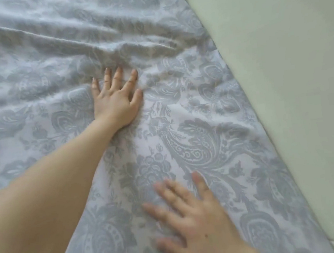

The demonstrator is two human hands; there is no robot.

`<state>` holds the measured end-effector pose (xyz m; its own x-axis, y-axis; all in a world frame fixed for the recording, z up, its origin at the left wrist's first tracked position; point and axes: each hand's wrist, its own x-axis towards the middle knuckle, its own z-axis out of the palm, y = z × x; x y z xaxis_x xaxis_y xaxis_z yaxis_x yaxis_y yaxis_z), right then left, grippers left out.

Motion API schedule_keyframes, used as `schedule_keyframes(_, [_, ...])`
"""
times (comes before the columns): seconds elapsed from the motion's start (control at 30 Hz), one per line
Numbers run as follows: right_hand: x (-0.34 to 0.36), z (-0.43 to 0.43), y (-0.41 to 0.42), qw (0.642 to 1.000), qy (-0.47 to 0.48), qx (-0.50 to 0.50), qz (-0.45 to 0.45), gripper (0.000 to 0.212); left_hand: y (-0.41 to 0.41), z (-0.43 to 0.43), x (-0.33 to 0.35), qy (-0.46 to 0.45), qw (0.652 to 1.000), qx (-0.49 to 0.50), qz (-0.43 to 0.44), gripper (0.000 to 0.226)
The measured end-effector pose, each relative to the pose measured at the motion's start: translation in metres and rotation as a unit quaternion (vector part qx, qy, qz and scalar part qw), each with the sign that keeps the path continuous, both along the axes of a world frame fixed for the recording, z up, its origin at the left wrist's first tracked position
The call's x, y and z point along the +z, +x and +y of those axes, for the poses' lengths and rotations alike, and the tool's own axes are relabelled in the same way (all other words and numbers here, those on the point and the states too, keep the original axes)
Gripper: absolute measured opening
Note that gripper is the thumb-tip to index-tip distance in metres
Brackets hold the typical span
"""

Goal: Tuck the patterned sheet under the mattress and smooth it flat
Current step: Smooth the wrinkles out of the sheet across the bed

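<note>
Patterned sheet (195, 144) spread on bed, creased at top, left hand (115, 103) flat on it, fingers straight, right hand (196, 223) blurred, fingers spread, pale wall (291, 70) alongside

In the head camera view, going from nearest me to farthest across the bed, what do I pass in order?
Right hand, blurred, fingers spread on the patterned sheet → left hand, pressing flat on the sheet → long wrinkles just beyond its fingertips.
</note>
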<state>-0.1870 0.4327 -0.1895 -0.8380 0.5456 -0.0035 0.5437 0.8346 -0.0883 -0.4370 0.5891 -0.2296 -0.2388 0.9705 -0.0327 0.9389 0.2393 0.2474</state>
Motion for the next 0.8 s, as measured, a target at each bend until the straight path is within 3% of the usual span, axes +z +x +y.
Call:
schedule_keyframes(0.1, [-0.004, 0.077, 0.055, 0.962, 0.069, -0.265, -0.017, 0.068, -0.002, 0.001, 0.005, -0.045, 0.999, 0.010, -0.009, 0.056])
schedule_keyframes(0.17, [-0.011, 0.094, 0.068, 0.938, 0.070, -0.340, -0.018, 0.074, 0.005, 0.002, 0.015, -0.092, 0.995, 0.018, -0.014, 0.057])
schedule_keyframes(0.33, [-0.013, 0.090, 0.064, 0.949, -0.023, -0.315, -0.004, 0.080, 0.076, -0.056, 0.032, -0.126, 0.990, -0.043, -0.035, 0.052])
schedule_keyframes(0.43, [0.016, 0.092, 0.065, 0.923, -0.138, -0.352, 0.068, 0.064, 0.124, -0.116, 0.051, -0.117, 0.983, -0.097, -0.106, 0.051])
schedule_keyframes(0.5, [0.036, 0.061, 0.063, 0.922, -0.102, -0.356, 0.110, 0.055, 0.142, -0.163, 0.066, -0.058, 0.984, -0.091, -0.142, 0.050])
schedule_keyframes(0.6, [0.044, -0.045, 0.068, 0.936, 0.005, -0.332, 0.114, 0.055, 0.152, -0.262, 0.072, 0.058, 0.994, 0.031, -0.085, 0.056])
schedule_keyframes(0.7, [0.023, -0.124, 0.125, 0.961, -0.005, -0.274, -0.041, 0.061, 0.160, -0.344, 0.052, -0.090, 0.983, 0.158, -0.040, 0.069])
schedule_keyframes(0.8, [0.018, -0.131, 0.193, 0.931, -0.033, -0.357, -0.064, 0.073, 0.210, -0.372, 0.042, -0.140, 0.983, 0.094, -0.074, 0.058])
